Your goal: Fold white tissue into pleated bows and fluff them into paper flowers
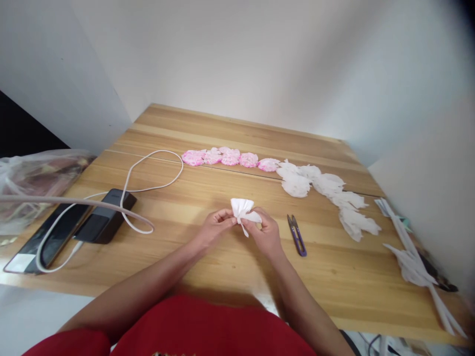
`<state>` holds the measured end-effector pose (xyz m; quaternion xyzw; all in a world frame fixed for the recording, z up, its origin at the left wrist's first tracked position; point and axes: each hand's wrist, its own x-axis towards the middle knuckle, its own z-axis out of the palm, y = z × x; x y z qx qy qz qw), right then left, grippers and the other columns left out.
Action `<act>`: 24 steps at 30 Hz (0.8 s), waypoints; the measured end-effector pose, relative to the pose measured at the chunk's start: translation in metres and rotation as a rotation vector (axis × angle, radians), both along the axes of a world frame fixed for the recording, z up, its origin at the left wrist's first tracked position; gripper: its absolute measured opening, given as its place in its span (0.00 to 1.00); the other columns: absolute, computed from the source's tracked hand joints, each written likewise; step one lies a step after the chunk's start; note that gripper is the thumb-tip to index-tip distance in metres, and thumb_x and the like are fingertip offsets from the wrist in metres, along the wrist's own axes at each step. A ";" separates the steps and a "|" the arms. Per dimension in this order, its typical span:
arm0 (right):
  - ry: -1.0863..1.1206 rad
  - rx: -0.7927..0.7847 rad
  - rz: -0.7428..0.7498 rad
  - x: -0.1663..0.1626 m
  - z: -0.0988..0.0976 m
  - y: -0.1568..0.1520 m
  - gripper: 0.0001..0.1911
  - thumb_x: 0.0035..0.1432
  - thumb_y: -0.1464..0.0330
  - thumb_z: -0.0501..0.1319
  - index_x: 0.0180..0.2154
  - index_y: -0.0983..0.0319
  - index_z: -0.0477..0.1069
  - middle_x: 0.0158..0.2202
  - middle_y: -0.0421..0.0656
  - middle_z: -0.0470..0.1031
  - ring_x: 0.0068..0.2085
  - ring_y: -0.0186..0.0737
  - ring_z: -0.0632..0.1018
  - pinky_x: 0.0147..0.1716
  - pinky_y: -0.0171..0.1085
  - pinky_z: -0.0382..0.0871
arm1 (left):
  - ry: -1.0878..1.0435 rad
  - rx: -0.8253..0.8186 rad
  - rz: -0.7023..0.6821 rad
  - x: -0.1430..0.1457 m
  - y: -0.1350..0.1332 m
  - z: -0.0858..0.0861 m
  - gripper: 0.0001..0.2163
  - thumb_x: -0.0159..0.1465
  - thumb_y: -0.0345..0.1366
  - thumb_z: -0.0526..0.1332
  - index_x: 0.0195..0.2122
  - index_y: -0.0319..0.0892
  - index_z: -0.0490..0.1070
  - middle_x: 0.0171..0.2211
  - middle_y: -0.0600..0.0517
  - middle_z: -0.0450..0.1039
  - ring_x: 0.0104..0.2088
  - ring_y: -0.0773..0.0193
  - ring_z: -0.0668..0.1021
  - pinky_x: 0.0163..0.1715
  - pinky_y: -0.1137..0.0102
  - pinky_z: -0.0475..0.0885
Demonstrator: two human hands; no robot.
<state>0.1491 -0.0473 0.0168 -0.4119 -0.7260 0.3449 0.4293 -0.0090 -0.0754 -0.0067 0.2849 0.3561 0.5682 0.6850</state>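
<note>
Between my two hands, above the middle of the wooden table (208, 193), is a small white tissue-paper piece (242, 206), gathered at its centre and fanned out at the top. My left hand (218, 222) pinches it from the left side. With thumb and fingers closed, my right hand (265, 230) grips its right part. Thread snips (297, 236) with dark blue handles lie just right of my right hand. Farther back, a row of pink-and-white paper flowers (230, 156) runs into several white paper flowers (297, 185) toward the right.
At the left, a black power bank (107, 217) rests beside a phone (55, 242), with a looped white cable (128, 183) over them. A clear plastic bag (40, 183) sits at the left edge. White paper strips (411, 262) lie along the right edge. Walls (241, 64) close off the back.
</note>
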 end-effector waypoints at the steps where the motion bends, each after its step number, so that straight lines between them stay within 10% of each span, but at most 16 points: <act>1: 0.008 -0.026 0.005 0.000 0.001 0.000 0.07 0.57 0.65 0.63 0.27 0.59 0.73 0.28 0.40 0.73 0.32 0.39 0.74 0.34 0.38 0.69 | 0.065 0.021 -0.003 -0.002 0.000 0.003 0.09 0.53 0.36 0.70 0.33 0.38 0.78 0.32 0.50 0.78 0.33 0.66 0.77 0.39 0.73 0.68; 11: -0.021 -0.067 0.031 0.002 0.006 -0.003 0.07 0.58 0.64 0.61 0.33 0.59 0.76 0.34 0.43 0.77 0.37 0.42 0.76 0.40 0.41 0.70 | 0.217 0.053 -0.021 -0.001 0.000 0.009 0.11 0.50 0.33 0.72 0.34 0.39 0.75 0.33 0.49 0.79 0.34 0.63 0.78 0.38 0.72 0.70; 17: 0.274 -0.160 0.012 0.008 -0.012 0.007 0.38 0.52 0.58 0.66 0.62 0.55 0.57 0.53 0.48 0.71 0.52 0.46 0.73 0.51 0.46 0.68 | 0.179 0.033 0.041 -0.006 0.003 0.012 0.14 0.52 0.39 0.70 0.38 0.39 0.75 0.35 0.49 0.79 0.35 0.62 0.79 0.39 0.71 0.69; 24: 0.210 -0.401 0.193 0.004 -0.012 0.006 0.23 0.50 0.54 0.66 0.44 0.61 0.76 0.44 0.48 0.78 0.48 0.52 0.75 0.48 0.46 0.68 | 0.195 0.076 0.009 -0.004 0.001 0.013 0.17 0.53 0.41 0.69 0.40 0.38 0.72 0.39 0.47 0.79 0.40 0.60 0.79 0.44 0.69 0.69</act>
